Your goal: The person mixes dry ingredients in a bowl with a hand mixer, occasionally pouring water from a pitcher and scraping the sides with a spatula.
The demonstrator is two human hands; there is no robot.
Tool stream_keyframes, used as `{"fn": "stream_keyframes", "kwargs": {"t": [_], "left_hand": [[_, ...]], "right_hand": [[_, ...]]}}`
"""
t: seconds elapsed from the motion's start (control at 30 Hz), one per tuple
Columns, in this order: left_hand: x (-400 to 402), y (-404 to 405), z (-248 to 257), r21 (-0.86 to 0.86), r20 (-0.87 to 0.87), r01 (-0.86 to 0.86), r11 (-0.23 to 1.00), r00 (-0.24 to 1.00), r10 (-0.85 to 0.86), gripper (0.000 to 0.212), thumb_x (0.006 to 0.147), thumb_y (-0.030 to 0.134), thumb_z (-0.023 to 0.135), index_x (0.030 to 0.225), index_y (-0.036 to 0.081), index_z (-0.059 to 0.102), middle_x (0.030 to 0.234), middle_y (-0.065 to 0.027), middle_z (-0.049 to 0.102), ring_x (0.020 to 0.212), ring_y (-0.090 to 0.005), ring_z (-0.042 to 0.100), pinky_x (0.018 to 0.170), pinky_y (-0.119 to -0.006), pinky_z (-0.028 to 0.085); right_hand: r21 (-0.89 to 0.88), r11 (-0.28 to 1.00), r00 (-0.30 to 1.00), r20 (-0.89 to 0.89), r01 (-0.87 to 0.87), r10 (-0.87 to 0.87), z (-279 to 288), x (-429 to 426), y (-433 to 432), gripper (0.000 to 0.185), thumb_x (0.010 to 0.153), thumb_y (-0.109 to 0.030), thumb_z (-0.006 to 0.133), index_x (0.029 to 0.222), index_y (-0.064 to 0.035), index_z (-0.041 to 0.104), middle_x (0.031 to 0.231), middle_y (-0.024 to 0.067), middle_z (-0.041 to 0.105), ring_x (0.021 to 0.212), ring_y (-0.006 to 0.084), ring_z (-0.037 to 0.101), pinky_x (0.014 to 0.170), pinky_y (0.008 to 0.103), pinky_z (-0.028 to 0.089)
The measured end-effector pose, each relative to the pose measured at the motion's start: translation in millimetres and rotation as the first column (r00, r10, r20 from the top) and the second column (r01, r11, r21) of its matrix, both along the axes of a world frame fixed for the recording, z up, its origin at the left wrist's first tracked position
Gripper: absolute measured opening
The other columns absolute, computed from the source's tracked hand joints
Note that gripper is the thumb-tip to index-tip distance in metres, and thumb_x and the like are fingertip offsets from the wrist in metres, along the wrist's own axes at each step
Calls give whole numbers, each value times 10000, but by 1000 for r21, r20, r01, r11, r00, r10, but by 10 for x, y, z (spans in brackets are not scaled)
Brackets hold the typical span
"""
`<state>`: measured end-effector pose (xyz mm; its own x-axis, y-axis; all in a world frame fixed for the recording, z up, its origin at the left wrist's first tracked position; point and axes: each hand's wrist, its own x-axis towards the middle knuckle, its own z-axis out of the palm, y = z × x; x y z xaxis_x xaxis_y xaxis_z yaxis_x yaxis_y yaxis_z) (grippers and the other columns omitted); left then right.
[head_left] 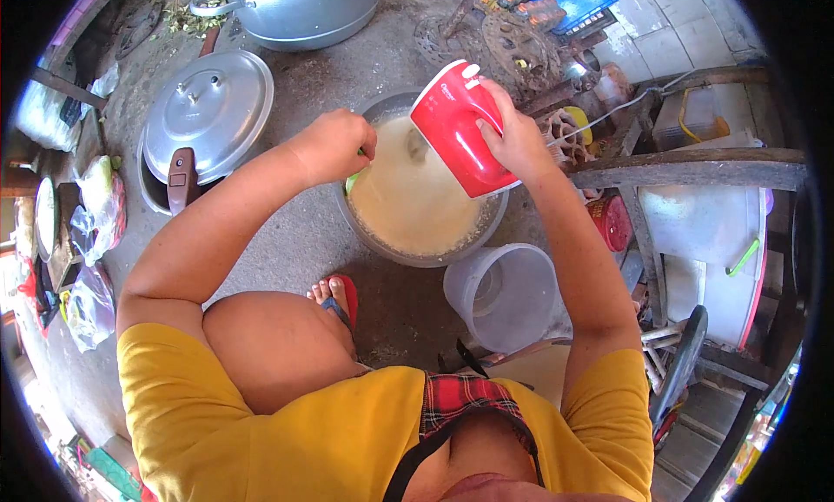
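Note:
My right hand [511, 133] is closed round the handle of a red and white electric hand mixer [456, 137], held over a large round basin [423, 259]. Pale tan batter [417, 202] fills much of the basin; the beaters are not plainly visible beneath the mixer. At the basin's left side my left hand [345, 143] grips the handle of a green utensil [352, 181], which reaches down to the batter's edge. Just below the basin, towards me, a translucent plastic bucket [502, 300] leans with its open mouth showing.
A lidded metal pressure cooker [202, 117] stands on the concrete floor at left. Beyond the basin are a large metal pot [306, 13], a rusty burner stand [515, 45] and a blue crate [580, 3]. A wooden rack [684, 169] lines the right side, with a cord crossing above it.

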<state>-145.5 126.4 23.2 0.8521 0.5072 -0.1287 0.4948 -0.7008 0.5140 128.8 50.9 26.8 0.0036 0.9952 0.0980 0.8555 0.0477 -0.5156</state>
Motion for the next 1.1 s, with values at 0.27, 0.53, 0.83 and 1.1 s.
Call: {"fn": "stream_keyframes", "kwargs": {"t": [0.27, 0.53, 0.83, 1.1], "left_hand": [[6, 6, -12, -7, -33, -7, 1000, 999, 7, 87, 674, 98, 635, 744, 53, 658, 799, -137, 612, 783, -296, 598, 723, -381, 479], [51, -18, -5, -4, -14, 3, 1000, 1000, -3, 84, 671, 97, 635, 738, 53, 661, 790, -135, 611, 778, -295, 596, 723, -380, 478], [144, -41, -48, -1, -27, 21, 1000, 999, -21, 100, 662, 92, 638, 749, 51, 667, 786, -135, 615, 781, -300, 594, 728, -387, 475], [314, -78, -84, 1, -41, 56, 998, 998, -56, 115, 648, 78, 639, 754, 42, 667, 779, -141, 625, 755, -299, 603, 707, -372, 483]], "right_hand": [[-64, 997, 995, 91, -43, 49, -17, 28, -46, 548, 840, -91, 524, 1340, -184, 320, 1190, 231, 504, 1035, 393, 523, 850, 403, 440], [-22, 998, 993, 96, -66, 67, 12, 92, -121, 617, 813, -99, 544, 1356, -162, 257, 1002, 282, 556, 896, 423, 556, 768, 449, 451], [-125, 992, 981, 187, -25, 49, 257, 392, -506, 549, 721, -97, 598, 1213, -34, 361, 855, 276, 588, 830, 429, 568, 744, 465, 447], [-178, 984, 996, 90, 16, 0, 498, 742, -1008, 383, 694, -43, 600, 1061, -12, 493, 939, 212, 589, 903, 378, 572, 782, 385, 452]]}}
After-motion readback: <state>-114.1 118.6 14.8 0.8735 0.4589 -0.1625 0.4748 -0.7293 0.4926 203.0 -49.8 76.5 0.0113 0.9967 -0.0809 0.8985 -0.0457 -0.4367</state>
